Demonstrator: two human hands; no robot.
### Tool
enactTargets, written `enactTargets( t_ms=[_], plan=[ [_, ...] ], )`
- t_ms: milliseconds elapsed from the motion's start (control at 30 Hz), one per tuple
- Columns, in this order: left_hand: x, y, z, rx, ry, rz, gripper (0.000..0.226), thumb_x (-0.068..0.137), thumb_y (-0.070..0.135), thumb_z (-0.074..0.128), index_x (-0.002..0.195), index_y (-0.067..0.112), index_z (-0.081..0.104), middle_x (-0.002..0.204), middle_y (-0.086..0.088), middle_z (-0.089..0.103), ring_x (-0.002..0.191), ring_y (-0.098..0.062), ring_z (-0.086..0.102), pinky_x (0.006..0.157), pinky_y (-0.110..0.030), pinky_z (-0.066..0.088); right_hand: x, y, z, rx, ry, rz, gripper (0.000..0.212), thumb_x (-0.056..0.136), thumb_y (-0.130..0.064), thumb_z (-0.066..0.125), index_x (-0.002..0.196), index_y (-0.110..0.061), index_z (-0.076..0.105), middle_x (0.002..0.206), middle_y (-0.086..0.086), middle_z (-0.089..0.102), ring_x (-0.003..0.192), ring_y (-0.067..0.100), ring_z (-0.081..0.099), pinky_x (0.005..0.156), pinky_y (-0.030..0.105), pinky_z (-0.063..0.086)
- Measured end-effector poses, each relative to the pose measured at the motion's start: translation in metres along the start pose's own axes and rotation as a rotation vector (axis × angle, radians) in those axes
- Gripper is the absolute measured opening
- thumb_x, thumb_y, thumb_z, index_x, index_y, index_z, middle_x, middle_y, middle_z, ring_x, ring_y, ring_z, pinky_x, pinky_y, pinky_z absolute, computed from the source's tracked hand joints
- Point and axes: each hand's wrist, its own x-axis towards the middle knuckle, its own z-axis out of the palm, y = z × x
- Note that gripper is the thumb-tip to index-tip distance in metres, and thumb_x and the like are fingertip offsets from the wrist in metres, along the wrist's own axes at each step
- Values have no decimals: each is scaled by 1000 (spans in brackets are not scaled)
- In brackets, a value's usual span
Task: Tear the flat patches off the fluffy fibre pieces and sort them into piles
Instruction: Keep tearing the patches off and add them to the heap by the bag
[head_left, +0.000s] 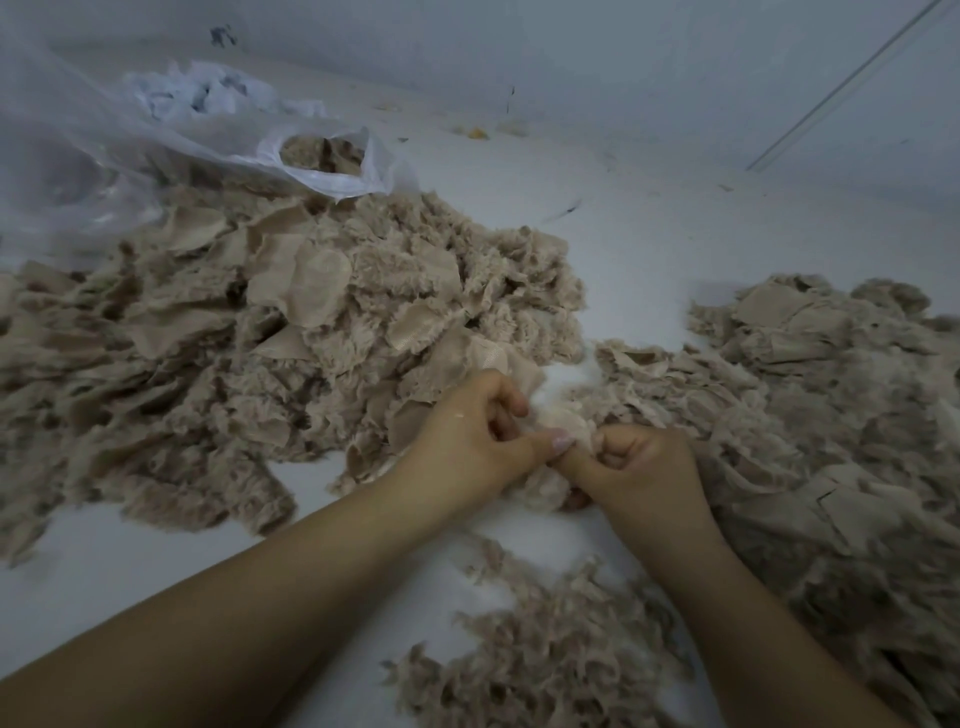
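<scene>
Beige fluffy fibre pieces (291, 332) lie on a white floor (649, 249) beside a translucent white bag (171, 140).

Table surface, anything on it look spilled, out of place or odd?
Mostly sorted heaps, but small yellowish crumbs lie loose on the table at the far edge, unlike the beige fibre. The plastic bag lies slumped open, fibre showing inside. Both hands grip one piece.

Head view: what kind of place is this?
Probably a small textile or scrap-sorting workspace, worked at floor or table level. Signs: big heaps of beige fluffy fibre pieces, a clear plastic bag holding more, a plain white surface.
</scene>
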Motion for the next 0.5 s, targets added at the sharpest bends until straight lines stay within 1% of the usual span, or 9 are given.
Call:
enactTargets(
  t_ms=[67,100,167,233,300,333,400,467,500],
  plan=[
    [6,2,5,38,-24,2,23,82,24,77,86,6,62,60,-8,57,49,-10,48,47,-23,39,-1,2,-2,-45,-45,-34,56,79,-29,80,45,-15,38,41,1,33,41,9,30,41,19,33],
    [10,2,7,6,-11,11,21,86,21,73,79,3,63,55,-4,54,44,-9,46,44,-21,37,0,3,-2,-63,-60,-41,53,81,-22,81,46,-14,42,42,6,34,44,9,31,43,21,32],
    [15,-1,9,-162,69,-49,28,91,14,67,71,-3,58,47,-3,49,36,-11,41,39,-19,34,1,2,-2,-30,-97,-24,33,82,-14,80,57,-5,60,52,18,52,49,14,44,47,26,41],
    [16,-4,7,-315,115,-129,33,94,16,62,74,-10,55,45,-4,48,32,-13,37,35,-16,29,2,0,-1,1,-134,31,16,84,-5,76,71,-14,72,63,13,66,57,18,59,57,33,53],
    [14,-9,2,-372,101,-165,36,97,19,58,72,-7,57,47,-6,49,31,-14,35,34,-15,26,3,2,0,-47,-128,61,29,86,4,66,72,-20,73,66,12,67,60,22,58,60,42,51],
    [13,-10,0,-388,92,-170,36,97,20,58,68,-1,58,48,-6,50,32,-15,36,34,-14,25,4,2,0,-59,-117,67,29,87,4,61,71,-18,72,65,13,65,60,24,54,59,46,48],
    [12,-11,-3,-410,82,-175,35,97,21,58,65,6,59,48,-6,50,32,-15,38,33,-14,26,4,1,0,-32,-97,62,21,88,-10,59,71,-13,69,64,9,65,61,23,54,60,48,47],
    [11,-10,-3,-420,66,-180,29,97,19,58,72,3,60,48,-5,51,32,-15,39,34,-13,27,3,-2,1,-5,-91,48,24,87,-30,62,73,-12,69,64,10,64,61,20,54,60,41,46],
    [11,-10,-2,-420,52,-178,26,97,17,57,76,2,61,48,-5,51,32,-15,39,34,-14,28,2,-3,2,-3,-96,40,27,89,-35,67,75,-12,71,67,15,65,60,25,53,60,42,47]
  ],
)
